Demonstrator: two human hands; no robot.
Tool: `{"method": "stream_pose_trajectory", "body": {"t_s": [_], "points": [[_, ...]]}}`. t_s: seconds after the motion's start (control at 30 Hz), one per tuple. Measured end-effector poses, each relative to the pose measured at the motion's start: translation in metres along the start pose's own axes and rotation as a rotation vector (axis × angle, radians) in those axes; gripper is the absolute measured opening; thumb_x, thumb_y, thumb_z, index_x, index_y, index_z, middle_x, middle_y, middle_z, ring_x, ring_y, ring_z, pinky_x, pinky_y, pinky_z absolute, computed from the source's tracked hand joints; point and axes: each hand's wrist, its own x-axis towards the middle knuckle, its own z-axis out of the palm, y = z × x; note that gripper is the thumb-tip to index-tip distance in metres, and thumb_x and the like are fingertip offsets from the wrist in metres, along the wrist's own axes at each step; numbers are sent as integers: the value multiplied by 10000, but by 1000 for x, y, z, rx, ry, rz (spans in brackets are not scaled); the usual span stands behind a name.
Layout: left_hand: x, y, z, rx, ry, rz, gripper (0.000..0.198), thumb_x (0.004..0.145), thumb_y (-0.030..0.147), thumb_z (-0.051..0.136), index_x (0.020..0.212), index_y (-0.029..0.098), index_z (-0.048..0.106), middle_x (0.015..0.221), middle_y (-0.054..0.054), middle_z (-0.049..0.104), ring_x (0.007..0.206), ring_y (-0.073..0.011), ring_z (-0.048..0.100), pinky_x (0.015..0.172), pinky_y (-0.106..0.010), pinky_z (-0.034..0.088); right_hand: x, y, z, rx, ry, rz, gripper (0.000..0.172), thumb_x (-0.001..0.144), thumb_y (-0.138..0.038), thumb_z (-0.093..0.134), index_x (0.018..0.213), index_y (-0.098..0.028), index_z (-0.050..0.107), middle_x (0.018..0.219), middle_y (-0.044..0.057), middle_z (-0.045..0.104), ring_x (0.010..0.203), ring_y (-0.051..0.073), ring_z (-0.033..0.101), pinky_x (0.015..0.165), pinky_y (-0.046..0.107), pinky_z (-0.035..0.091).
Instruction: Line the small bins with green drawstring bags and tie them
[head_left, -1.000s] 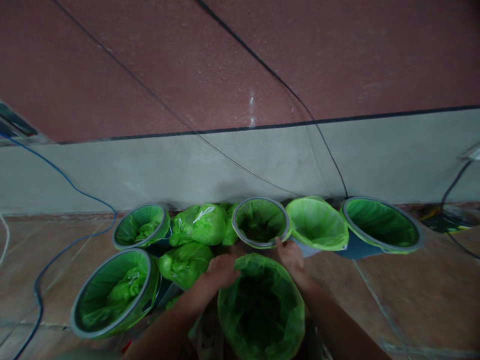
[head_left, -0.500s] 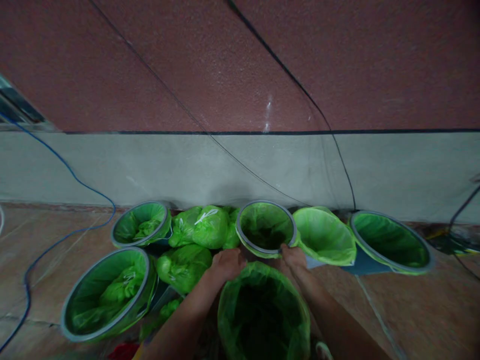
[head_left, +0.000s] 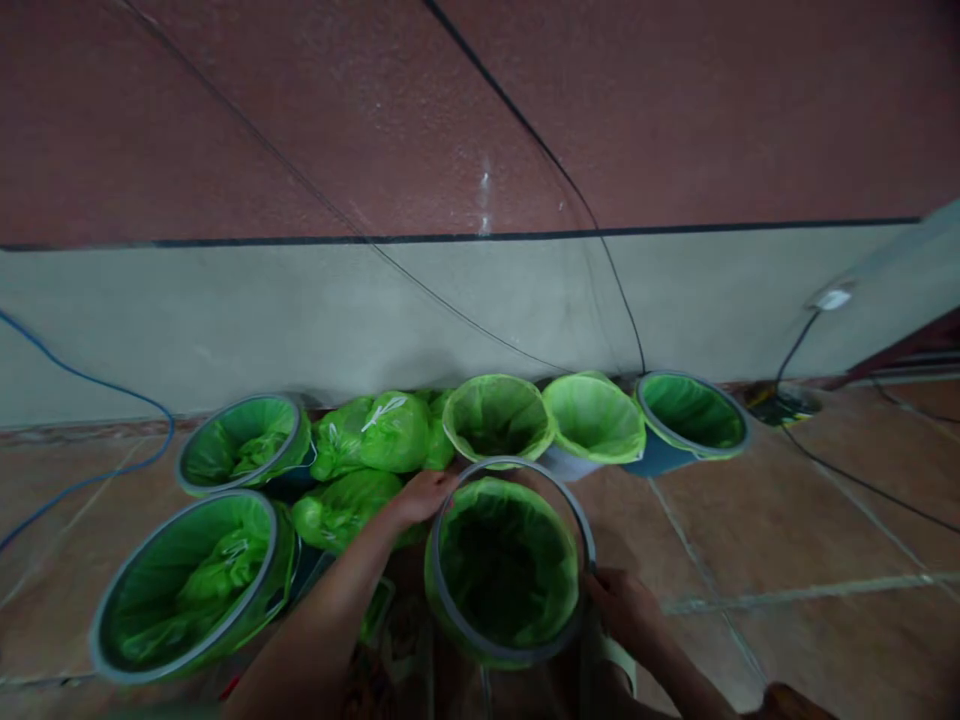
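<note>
A grey ring is held between my two hands, tilted above and around the mouth of the near bin, which has a green bag liner. My left hand has its fingers closed on the ring's left side. On the ring's right side, my right hand is closed with the thumb forward. Just behind stands a bin with a green liner folded over its edge and no ring on it. Beside it is another ringless lined bin.
On the right is a blue bin with a grey ring. Tied green bags sit left of centre, beside two ringed bins, one at the back and one in front. A blue cable and black cable cross the floor.
The grey ring has come off the back bin and moved toward me, over the near bin. Both hands travelled with it. The view has shifted right.
</note>
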Motion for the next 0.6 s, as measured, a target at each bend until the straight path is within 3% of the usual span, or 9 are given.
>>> {"method": "stream_pose_trajectory", "body": {"t_s": [0.07, 0.17, 0.43, 0.6], "points": [[-1, -2, 12, 158, -43, 28, 334, 925, 368, 456, 768, 153, 658, 746, -34, 715, 658, -129, 647, 606, -214, 467, -6, 5, 9, -14, -21, 40, 396, 878, -419, 449, 569, -209, 581, 565, 36, 619, 594, 167, 596, 538, 257, 329], [-1, -2, 22, 341, -7, 19, 255, 912, 286, 471, 804, 164, 668, 762, -33, 719, 697, -136, 663, 627, -211, 463, -6, 7, 15, -52, 11, 57, 395, 883, -437, 450, 601, -209, 607, 613, 50, 640, 681, 190, 629, 552, 259, 330], [7, -1, 42, 532, 47, 6, 278, 922, 272, 449, 933, 158, 702, 974, -90, 743, 955, -204, 676, 822, -269, 482, 7, 21, 27, -64, 31, 47, 428, 916, -459, 415, 689, -215, 684, 741, 76, 728, 802, 207, 693, 609, 256, 386], [10, -12, 42, 620, 47, -29, 297, 926, 272, 437, 976, 153, 704, 1071, -114, 732, 1018, -222, 672, 864, -278, 481, 11, 22, 41, -91, 34, 87, 436, 912, -477, 444, 691, -203, 701, 776, 99, 753, 814, 219, 708, 647, 263, 428]]}}
